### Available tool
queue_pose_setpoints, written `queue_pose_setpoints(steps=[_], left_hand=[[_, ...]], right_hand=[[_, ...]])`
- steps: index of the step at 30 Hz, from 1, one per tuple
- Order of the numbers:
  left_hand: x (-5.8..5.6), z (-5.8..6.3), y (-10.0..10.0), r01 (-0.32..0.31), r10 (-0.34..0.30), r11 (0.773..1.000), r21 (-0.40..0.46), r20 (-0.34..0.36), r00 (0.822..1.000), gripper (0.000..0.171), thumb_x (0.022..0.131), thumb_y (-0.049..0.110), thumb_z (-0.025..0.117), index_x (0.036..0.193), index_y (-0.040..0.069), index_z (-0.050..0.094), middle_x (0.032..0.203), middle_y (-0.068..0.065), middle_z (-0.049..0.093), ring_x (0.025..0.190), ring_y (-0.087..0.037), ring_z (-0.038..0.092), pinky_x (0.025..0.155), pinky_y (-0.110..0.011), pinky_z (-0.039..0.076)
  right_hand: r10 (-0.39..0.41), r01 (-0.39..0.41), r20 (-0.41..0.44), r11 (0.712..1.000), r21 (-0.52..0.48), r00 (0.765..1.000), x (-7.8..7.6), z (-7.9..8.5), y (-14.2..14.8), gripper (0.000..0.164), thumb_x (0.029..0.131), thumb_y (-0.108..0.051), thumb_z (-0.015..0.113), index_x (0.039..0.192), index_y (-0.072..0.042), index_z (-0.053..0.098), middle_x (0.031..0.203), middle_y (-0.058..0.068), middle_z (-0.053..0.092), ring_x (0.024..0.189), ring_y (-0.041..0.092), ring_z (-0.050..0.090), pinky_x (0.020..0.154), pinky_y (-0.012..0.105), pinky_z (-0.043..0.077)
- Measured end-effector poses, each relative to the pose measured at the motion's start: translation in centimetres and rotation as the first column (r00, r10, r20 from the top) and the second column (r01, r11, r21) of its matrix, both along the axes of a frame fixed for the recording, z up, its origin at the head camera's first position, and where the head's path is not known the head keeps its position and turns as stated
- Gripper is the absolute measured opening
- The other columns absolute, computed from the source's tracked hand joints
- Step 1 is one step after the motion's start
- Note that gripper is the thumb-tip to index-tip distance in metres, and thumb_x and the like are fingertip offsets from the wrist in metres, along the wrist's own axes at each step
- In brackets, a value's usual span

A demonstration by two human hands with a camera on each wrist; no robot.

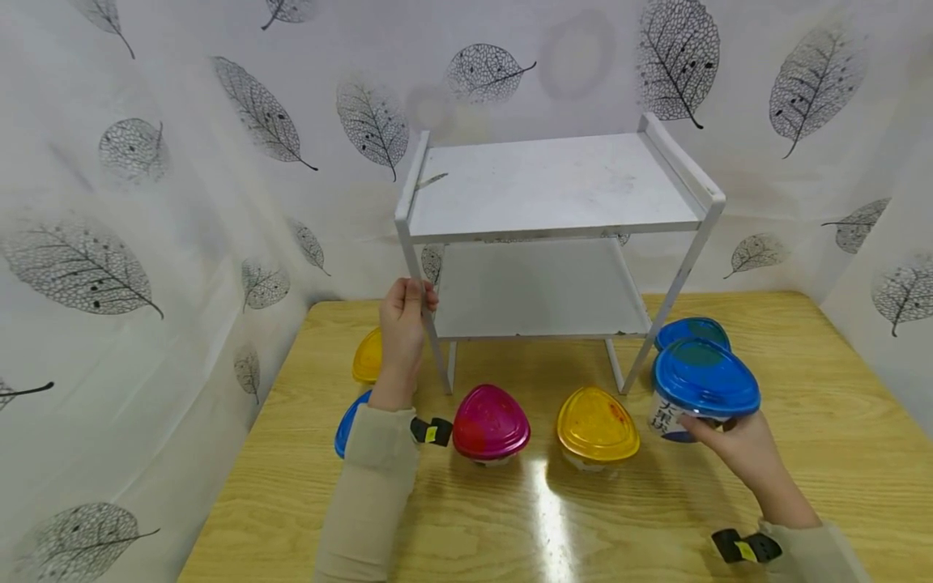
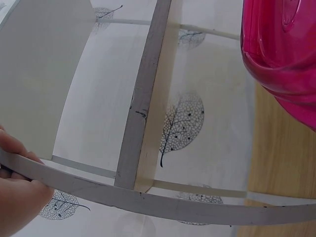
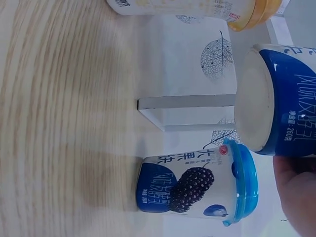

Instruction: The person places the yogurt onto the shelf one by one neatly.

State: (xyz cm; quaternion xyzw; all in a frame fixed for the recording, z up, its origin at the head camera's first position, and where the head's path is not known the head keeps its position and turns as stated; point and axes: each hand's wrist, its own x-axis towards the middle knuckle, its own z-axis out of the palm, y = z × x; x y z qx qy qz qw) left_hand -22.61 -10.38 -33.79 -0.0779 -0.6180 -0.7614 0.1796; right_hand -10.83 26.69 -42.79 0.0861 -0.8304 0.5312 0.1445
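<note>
My left hand (image 1: 403,312) grips the front left leg of a white two-tier shelf (image 1: 539,186), its fingers wrapped round the post between the two boards. At the right, my right hand (image 1: 743,453) holds a yogurt cup (image 1: 705,380) with a blue lid, raised off the table; the right wrist view shows its pale bottom. Behind it another blue-lidded yogurt cup (image 3: 192,182), printed with a blackberry, stands on the table. A magenta-lidded cup (image 1: 492,423) and a yellow-lidded cup (image 1: 598,425) stand in front of the shelf.
Left of the shelf, partly behind my left arm, are a second yellow-lidded cup (image 1: 368,356) and a blue-lidded one (image 1: 348,425). All stand on a wooden table (image 1: 481,534). Pale leaf-print fabric (image 1: 175,267) hangs behind and at the sides.
</note>
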Motion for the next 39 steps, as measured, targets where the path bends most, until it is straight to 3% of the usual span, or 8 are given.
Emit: queue_pose_setpoints(steps=[7, 10, 17, 20, 30, 39], left_hand=[[0.1, 0.1, 0.0, 0.003, -0.003, 1.000, 0.000, -0.006, 1.000, 0.025, 0.095, 0.021, 0.038, 0.082, 0.003, 0.049, 0.076, -0.005, 0.052, 0.070, -0.014, 0.049, 0.067, -0.022, 0.043], [0.0, 0.0, 0.0, 0.005, -0.004, 1.000, 0.002, -0.015, 1.000, 0.025, 0.095, 0.020, 0.038, 0.081, 0.003, 0.049, 0.080, -0.015, 0.051, 0.070, -0.014, 0.049, 0.067, -0.022, 0.043], [0.0, -0.1, 0.0, 0.001, -0.001, 1.000, 0.014, -0.002, 1.000, 0.025, 0.095, 0.020, 0.037, 0.081, 0.004, 0.049, 0.080, -0.017, 0.051, 0.069, -0.012, 0.050, 0.068, -0.022, 0.044], [0.0, -0.1, 0.0, 0.003, -0.003, 1.000, 0.017, -0.006, 1.000, 0.025, 0.095, 0.020, 0.037, 0.081, 0.004, 0.050, 0.083, -0.025, 0.048, 0.069, -0.012, 0.050, 0.068, -0.022, 0.044], [0.1, 0.2, 0.1, 0.007, -0.007, 1.000, 0.016, -0.019, 1.000, 0.025, 0.095, 0.018, 0.037, 0.082, 0.001, 0.050, 0.075, -0.006, 0.053, 0.069, -0.012, 0.050, 0.067, -0.021, 0.045], [0.0, 0.1, 0.1, 0.008, -0.008, 1.000, 0.021, -0.016, 1.000, 0.025, 0.095, 0.017, 0.037, 0.081, 0.000, 0.050, 0.076, -0.007, 0.053, 0.068, -0.013, 0.050, 0.067, -0.022, 0.045]], right_hand=[[-0.025, 0.026, -0.008, 1.000, 0.013, 1.000, 0.1, 0.5, -0.2, 0.068, 0.074, 0.012, 0.062, 0.131, -0.012, 0.033, 0.107, -0.021, 0.046, 0.090, -0.004, 0.049, 0.066, 0.013, 0.043], [-0.023, 0.023, -0.005, 1.000, 0.014, 1.000, 0.1, 0.6, -0.2, 0.068, 0.074, 0.011, 0.061, 0.132, -0.010, 0.032, 0.108, -0.021, 0.045, 0.092, -0.005, 0.048, 0.067, 0.012, 0.043], [-0.031, 0.031, -0.009, 0.999, 0.022, 0.999, 0.2, 0.8, -0.3, 0.070, 0.074, 0.011, 0.062, 0.133, -0.008, 0.030, 0.109, -0.021, 0.043, 0.094, -0.006, 0.046, 0.069, 0.010, 0.042], [-0.032, 0.032, -0.017, 0.999, 0.023, 0.999, 0.2, 0.8, -0.3, 0.070, 0.073, 0.012, 0.062, 0.132, -0.008, 0.030, 0.109, -0.020, 0.044, 0.094, -0.006, 0.046, 0.069, 0.010, 0.042], [-0.036, 0.037, -0.032, 0.999, 0.031, 0.999, 0.1, 0.9, -0.2, 0.071, 0.072, 0.014, 0.063, 0.131, -0.010, 0.032, 0.108, -0.019, 0.046, 0.091, -0.004, 0.048, 0.067, 0.011, 0.043], [-0.033, 0.034, -0.037, 0.999, 0.036, 0.999, 0.2, 1.4, -0.5, 0.071, 0.071, 0.014, 0.063, 0.131, -0.010, 0.033, 0.108, -0.019, 0.046, 0.090, -0.004, 0.049, 0.067, 0.012, 0.043]])
